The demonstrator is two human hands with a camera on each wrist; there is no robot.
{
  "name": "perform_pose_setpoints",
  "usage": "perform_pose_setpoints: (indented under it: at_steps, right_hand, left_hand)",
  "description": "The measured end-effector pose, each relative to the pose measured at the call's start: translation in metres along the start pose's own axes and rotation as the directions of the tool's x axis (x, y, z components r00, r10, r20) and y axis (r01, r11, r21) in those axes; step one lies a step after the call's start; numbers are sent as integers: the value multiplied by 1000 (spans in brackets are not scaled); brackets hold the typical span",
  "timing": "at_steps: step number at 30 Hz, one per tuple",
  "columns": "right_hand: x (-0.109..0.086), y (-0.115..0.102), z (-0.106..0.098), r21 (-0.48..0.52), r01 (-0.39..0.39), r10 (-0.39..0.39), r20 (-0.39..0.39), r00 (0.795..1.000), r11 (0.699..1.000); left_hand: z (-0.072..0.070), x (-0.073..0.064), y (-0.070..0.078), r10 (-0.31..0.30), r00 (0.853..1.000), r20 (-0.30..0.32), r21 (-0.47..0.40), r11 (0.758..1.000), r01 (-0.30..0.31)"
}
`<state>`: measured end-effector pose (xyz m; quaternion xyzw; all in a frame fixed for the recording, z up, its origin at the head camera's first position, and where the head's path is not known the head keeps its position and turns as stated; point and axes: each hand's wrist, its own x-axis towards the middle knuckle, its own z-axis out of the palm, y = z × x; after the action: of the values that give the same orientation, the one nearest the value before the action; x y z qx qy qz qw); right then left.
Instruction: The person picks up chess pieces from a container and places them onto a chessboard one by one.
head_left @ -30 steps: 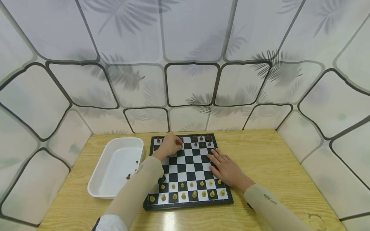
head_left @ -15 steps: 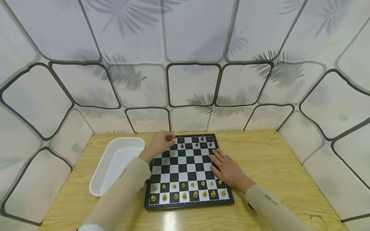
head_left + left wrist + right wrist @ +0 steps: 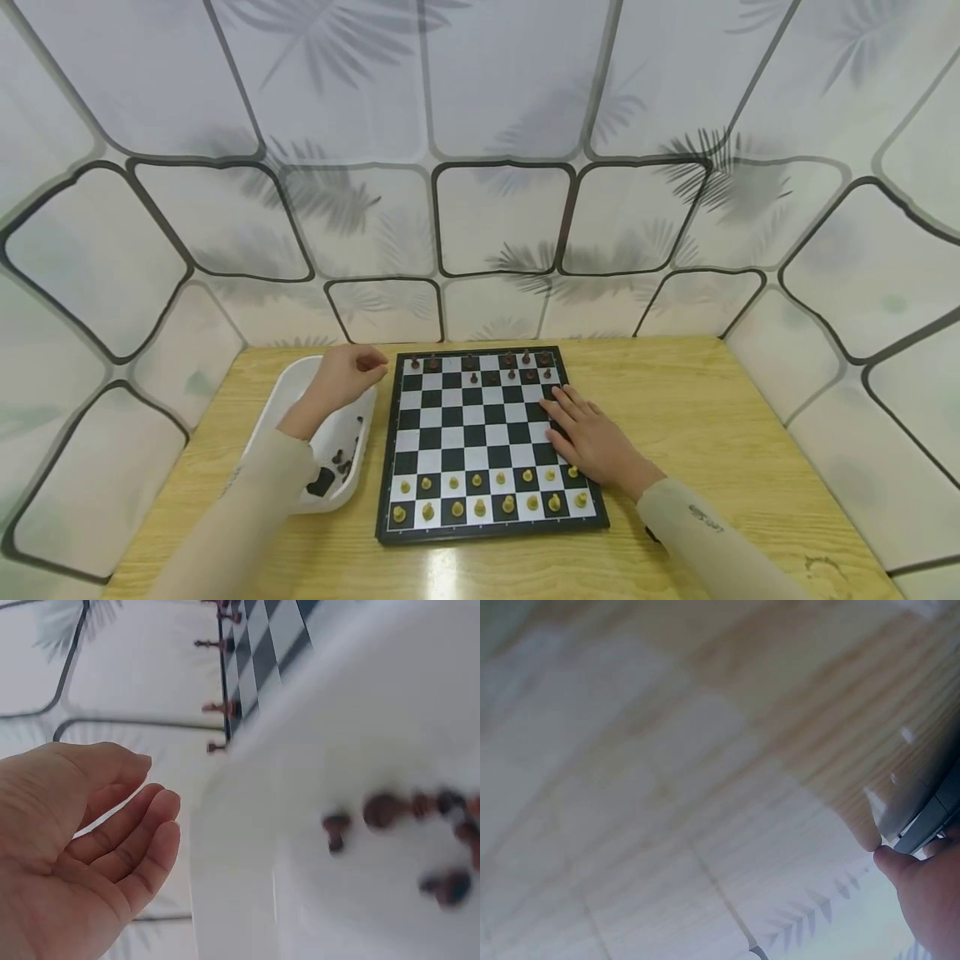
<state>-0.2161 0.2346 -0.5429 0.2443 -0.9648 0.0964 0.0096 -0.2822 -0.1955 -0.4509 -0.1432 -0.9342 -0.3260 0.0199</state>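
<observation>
Loosely curled and empty, the left hand [image 3: 339, 385] hovers above a white rectangular tray [image 3: 339, 423] holding dark-brown chess pieces [image 3: 384, 811]; the right hand [image 3: 596, 437], fingers extended, rests on the adjacent black-and-white checkered chessboard [image 3: 474, 437]

I count one chessboard [image 3: 463, 417], one white tray [image 3: 330, 433] and two hands [image 3: 341, 379]. Sixteen yellow pieces [image 3: 508, 503] and eleven dark red pieces [image 3: 415, 363] stand on the board.

Leaf-patterned walls [image 3: 495, 225], pale wooden table [image 3: 690, 417].
</observation>
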Motion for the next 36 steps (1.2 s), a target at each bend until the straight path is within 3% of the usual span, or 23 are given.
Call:
perform_pose_setpoints:
  at_steps: [7,17,20,25,28,36]
  right_hand:
    - [-1,-1,-3,0,-7,7,5,1000,1000]
    - [1,0,-2,-8,16,-16,-10,1000,1000]
    - [1,0,-2,-1,11,-11,-3,1000,1000]
    - [1,0,-2,5,6,-6,1,1000,1000]
    - [1,0,-2,2,5,-5,1,1000,1000]
    - [-1,0,-3,-3,-5,5,7,1000,1000]
  left_hand:
    - [-15,-20,-19,-35,999,28,48,998,34]
    - [-23,-39,-26,-104,978,180,67,993,93]
    - [-26,-43,-25,-118,963,242,84,991,100]
    - [-27,-50,-27,-149,920,363,90,988,124]
    - [-23,-54,-31,-159,901,404,92,987,133]
    - [-16,-61,-34,-178,885,431,88,984,155]
